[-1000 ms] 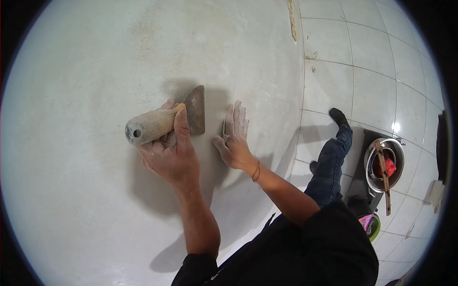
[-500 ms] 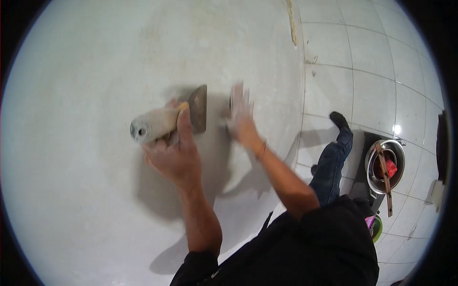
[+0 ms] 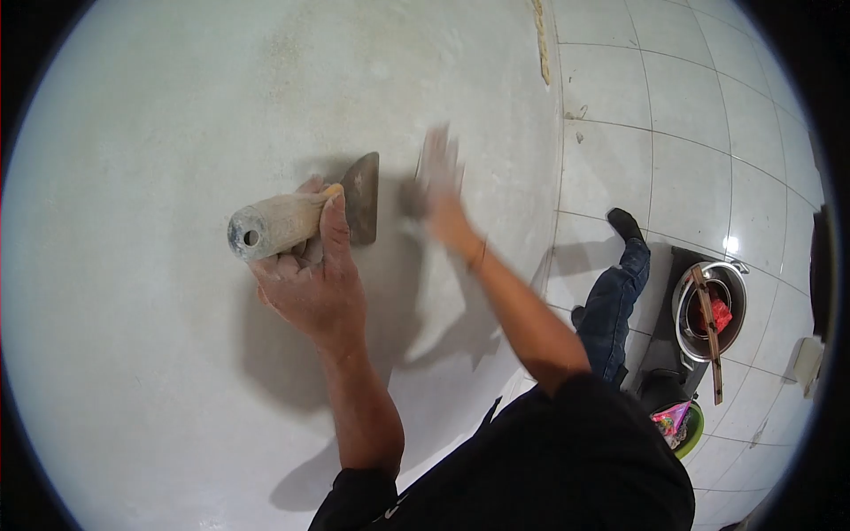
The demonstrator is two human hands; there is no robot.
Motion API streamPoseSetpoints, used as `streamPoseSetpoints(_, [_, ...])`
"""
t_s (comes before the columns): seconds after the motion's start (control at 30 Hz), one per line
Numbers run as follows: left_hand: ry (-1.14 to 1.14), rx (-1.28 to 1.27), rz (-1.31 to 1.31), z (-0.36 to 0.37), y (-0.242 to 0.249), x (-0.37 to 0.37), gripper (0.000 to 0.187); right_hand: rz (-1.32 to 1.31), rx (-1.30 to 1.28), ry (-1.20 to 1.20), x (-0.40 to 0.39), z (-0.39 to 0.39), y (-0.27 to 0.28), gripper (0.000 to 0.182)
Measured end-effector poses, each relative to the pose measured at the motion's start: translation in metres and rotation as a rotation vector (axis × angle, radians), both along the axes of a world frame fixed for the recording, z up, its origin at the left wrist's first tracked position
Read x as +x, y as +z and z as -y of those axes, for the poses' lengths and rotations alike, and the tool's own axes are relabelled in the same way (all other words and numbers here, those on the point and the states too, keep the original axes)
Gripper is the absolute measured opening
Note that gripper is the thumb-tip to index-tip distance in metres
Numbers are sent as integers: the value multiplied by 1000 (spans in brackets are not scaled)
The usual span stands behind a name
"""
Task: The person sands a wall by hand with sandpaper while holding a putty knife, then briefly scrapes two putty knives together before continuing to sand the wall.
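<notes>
My left hand (image 3: 314, 288), dusted with pale powder, is closed around the worn round handle of a putty knife (image 3: 361, 199). Its handle end, with a hole in it, faces me, and its wide dark blade stands out past my fingers close to the pale wall (image 3: 177, 354). To the right of the blade, my right hand (image 3: 443, 190) is at the wall with its fingers pointing up the view, smeared by motion. Thin dark edges show beside those fingers; I cannot tell what, if anything, the hand holds. A thin band circles my right wrist.
White floor tiles (image 3: 691, 168) meet the wall along its right edge. A metal pot (image 3: 740, 311) holds a smaller bowl, a red item (image 3: 719, 314) and a wooden stick (image 3: 714, 354) laid across. Nearby stands a green basin (image 3: 694, 434). My jeans-clad leg (image 3: 620, 292) is on the floor.
My right hand has moved slightly up along the wall, still blurred. My left hand and the putty knife have shifted a little left in view, with the grip unchanged.
</notes>
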State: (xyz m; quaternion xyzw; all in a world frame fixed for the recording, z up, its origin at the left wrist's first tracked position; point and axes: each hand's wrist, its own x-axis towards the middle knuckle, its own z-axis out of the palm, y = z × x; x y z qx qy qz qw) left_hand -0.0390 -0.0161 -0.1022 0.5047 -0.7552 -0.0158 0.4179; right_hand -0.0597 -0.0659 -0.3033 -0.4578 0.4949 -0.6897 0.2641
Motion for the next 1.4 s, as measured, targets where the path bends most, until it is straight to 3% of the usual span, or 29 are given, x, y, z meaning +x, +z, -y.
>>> streamPoseSetpoints(0.13, [-15,-77,78,-2,1,-2,34,-111,-4,-25,5,-18,-2,101])
streamPoseSetpoints(0.2, [-19,-39,34,-1,0,1,35,40,247,239,39,-63,13,104])
streamPoseSetpoints(0.33, [9,-13,-34,-1,0,-4,36,-49,149,62,-5,1,4,93])
streamPoseSetpoints(0.37, [38,17,16,-2,-1,-2,36,33,206,110,-19,6,16,89])
streamPoseSetpoints(0.5, [9,55,-5,1,-8,3,34,7,138,161,40,-65,32,87])
streamPoseSetpoints(0.73, [-3,-9,24,-10,9,10,36,35,31,96,14,-41,57,84])
streamPoseSetpoints(0.87, [29,-100,27,-18,27,5,38,-15,92,158,64,-103,63,79])
streamPoseSetpoints(1.03, [66,-183,19,-26,43,14,42,-112,11,283,25,-23,63,90])
streamPoseSetpoints(1.1, [39,-233,17,-27,48,16,43,199,-77,137,47,-32,72,93])
streamPoseSetpoints(1.17, [53,-274,45,-28,57,18,43,-122,15,103,79,-100,77,91])
streamPoseSetpoints(1.27, [66,-344,49,-29,70,21,43,-155,-28,182,95,-127,76,87])
streamPoseSetpoints(1.3, [64,-357,53,-31,73,22,44,-258,-131,72,73,-100,84,85])
streamPoseSetpoints(1.37, [71,-372,63,-34,74,25,45,-981,-96,-605,74,1,46,86])
streamPoseSetpoints(1.4, [84,-386,59,-36,72,28,45,-968,-94,-598,75,-6,53,86])
